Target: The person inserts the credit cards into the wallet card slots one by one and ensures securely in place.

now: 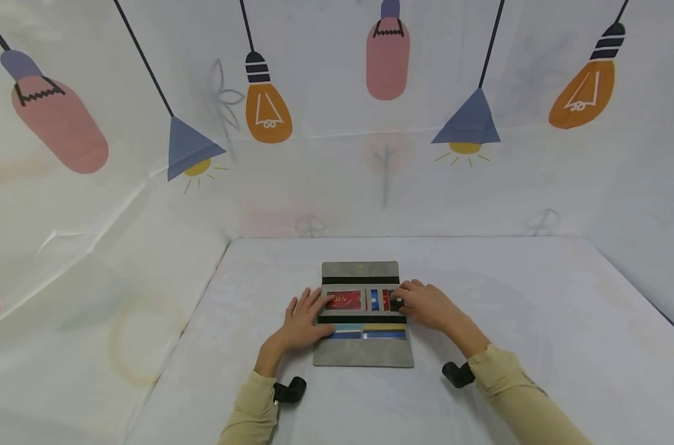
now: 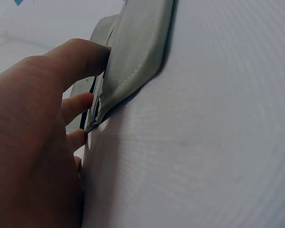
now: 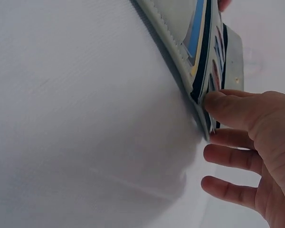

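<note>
A grey wallet (image 1: pixel 360 353) lies unfolded on the white table, with cards in its slots. A red card (image 1: pixel 348 301) fills the left of its middle section, and narrower blue, red and dark card parts show further right. My left hand (image 1: pixel 300 324) rests on the wallet's left side with its fingers spread, the thumb on the lower card row. At the right edge, my right hand (image 1: pixel 431 306) pinches the wallet beside the dark card part; in the right wrist view the thumb (image 3: pixel 225 107) lies on its inner face. The fingers partly cover that card.
The white table (image 1: pixel 537 309) stretches around the wallet, meeting a white sheet backdrop (image 1: pixel 326 185) with printed lamps behind and to the left. Black wrist devices (image 1: pixel 290 390) sit at both cuffs.
</note>
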Tool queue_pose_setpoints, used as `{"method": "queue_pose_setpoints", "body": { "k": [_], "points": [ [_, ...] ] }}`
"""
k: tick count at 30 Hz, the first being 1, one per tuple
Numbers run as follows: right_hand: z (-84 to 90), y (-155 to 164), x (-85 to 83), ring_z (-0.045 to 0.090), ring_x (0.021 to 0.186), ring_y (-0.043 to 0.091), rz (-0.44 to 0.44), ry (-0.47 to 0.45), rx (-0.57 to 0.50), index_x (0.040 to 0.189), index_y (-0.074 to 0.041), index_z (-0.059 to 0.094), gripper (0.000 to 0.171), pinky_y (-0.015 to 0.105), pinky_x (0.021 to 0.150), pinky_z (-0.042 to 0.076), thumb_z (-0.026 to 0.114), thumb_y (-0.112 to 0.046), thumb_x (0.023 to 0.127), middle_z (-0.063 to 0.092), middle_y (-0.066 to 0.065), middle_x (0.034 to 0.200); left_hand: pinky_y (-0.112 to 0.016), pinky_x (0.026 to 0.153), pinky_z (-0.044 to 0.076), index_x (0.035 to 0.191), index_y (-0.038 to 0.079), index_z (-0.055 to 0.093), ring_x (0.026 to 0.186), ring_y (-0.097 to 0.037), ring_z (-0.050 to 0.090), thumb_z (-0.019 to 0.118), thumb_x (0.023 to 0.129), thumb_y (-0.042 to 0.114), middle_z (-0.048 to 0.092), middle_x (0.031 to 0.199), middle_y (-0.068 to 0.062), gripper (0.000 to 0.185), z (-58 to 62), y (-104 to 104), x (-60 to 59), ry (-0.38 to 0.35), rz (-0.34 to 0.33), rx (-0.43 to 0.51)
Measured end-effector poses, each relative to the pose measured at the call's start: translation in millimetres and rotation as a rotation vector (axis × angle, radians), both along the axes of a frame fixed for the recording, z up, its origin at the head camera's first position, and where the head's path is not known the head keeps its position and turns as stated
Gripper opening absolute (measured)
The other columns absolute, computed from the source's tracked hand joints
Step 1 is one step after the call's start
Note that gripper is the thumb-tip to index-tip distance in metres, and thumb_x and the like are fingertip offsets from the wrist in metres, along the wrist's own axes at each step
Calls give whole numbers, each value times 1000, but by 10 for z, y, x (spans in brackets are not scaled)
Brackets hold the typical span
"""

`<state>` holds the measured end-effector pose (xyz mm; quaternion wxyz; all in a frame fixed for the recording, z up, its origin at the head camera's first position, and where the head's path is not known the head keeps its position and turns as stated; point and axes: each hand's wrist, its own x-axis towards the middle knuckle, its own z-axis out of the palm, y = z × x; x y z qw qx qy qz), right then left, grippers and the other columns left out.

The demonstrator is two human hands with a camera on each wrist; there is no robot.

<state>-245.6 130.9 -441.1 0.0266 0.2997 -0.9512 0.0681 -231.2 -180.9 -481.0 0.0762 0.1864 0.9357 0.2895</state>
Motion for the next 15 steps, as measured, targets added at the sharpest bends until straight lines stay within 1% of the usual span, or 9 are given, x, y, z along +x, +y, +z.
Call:
{"method": "queue_pose_setpoints", "body": {
  "k": [5,9,15],
  "points": [
    [12,-57,-38,60,100,26,4,-12,48,107,-14,68,20,44,78,54,74,-17,88,66,8,107,-61,118,-1,151,17,40,152,-37,4,60,89,42,21,163,-13,70,8,9,1,-2,-2,5],
    [5,-103,-63,59,95,24,17,5,74,103,-14,66,19,41,74,52,75,-18,88,65,5,101,-61,118,0,152,16,39,152,-37,4,59,89,42,21,163,-14,70,14,9,4,-3,-7,-2],
    [2,-189,-105,55,86,20,41,-2,62,94,-17,66,11,37,70,48,75,-16,88,62,2,91,-63,117,1,151,13,40,151,-40,6,60,89,41,22,162,-16,70,24,5,11,4,-10,6]
  ]
}}
